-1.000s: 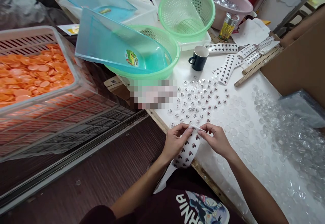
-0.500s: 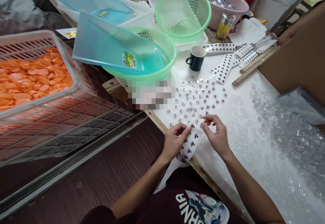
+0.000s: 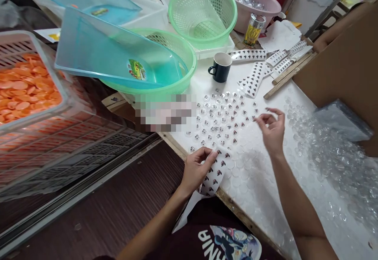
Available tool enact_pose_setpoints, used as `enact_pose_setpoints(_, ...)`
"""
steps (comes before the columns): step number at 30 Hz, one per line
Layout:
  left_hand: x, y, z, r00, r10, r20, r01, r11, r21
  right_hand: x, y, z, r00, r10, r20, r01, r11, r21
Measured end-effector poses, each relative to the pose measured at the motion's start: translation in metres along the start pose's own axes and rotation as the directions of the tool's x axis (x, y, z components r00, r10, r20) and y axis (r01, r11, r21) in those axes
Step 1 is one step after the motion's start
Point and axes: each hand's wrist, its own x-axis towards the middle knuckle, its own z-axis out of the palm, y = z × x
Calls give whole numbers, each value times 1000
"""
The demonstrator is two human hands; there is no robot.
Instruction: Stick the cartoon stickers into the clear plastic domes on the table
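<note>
My left hand (image 3: 196, 168) pinches a white sticker strip (image 3: 215, 172) printed with small dark figures; the strip hangs over the table's front edge. My right hand (image 3: 272, 128) is raised over the white table (image 3: 260, 181), thumb and forefinger pinched, with whatever they hold too small to make out. It hovers just right of several clear round domes with stickers (image 3: 221, 116) laid in rows. Plain clear discs (image 3: 256, 165) cover the table around them.
A dark mug (image 3: 220, 67), loose sticker strips (image 3: 254, 79), wooden sticks (image 3: 288, 75), green baskets (image 3: 203, 10), blue trays (image 3: 112, 53), a pink bowl (image 3: 251, 0). A crate of orange discs (image 3: 23, 83) stands left. A heap of clear domes (image 3: 339, 161) and a cardboard box (image 3: 348, 63) lie right.
My right hand left the strip and moved up and to the right, past the rows of stickered domes. My left hand keeps hold of the strip. The camera view shifted right.
</note>
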Motion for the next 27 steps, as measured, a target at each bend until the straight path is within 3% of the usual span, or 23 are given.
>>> enact_pose_setpoints(2, 0, 0, 0, 1000, 6, -1, -6, 1000, -3, 36, 27, -23, 994, 34, -104, -39, 998, -55)
enact_pose_setpoints(5, -1, -1, 0, 1000, 17, -8, -17, 1000, 1, 75, 65, -46, 980, 140, -143, -161, 976, -146)
enact_pose_setpoints(9, -1, -1, 0, 1000, 21, -4, -21, 1000, 2, 93, 90, -51, 971, 202, -129, -227, 948, -224)
enact_pose_setpoints(16, -1, -3, -1, 1000, 23, 3, -23, 1000, 6, 93, 91, -38, 984, 158, -82, -178, 901, -396)
enact_pose_setpoints(21, -1, -3, -1, 1000, 17, 4, -17, 1000, 14, 94, 88, -30, 997, 75, -8, -65, 792, -607)
enact_pose_setpoints(24, -1, -3, -1, 1000, 19, 11, -19, 1000, 10, 96, 87, -31, 999, 37, -33, -50, 738, -672)
enact_pose_setpoints(27, -1, -5, -1, 1000, 25, 18, -25, 1000, 6, 100, 87, -42, 992, -2, -128, -79, 771, -632)
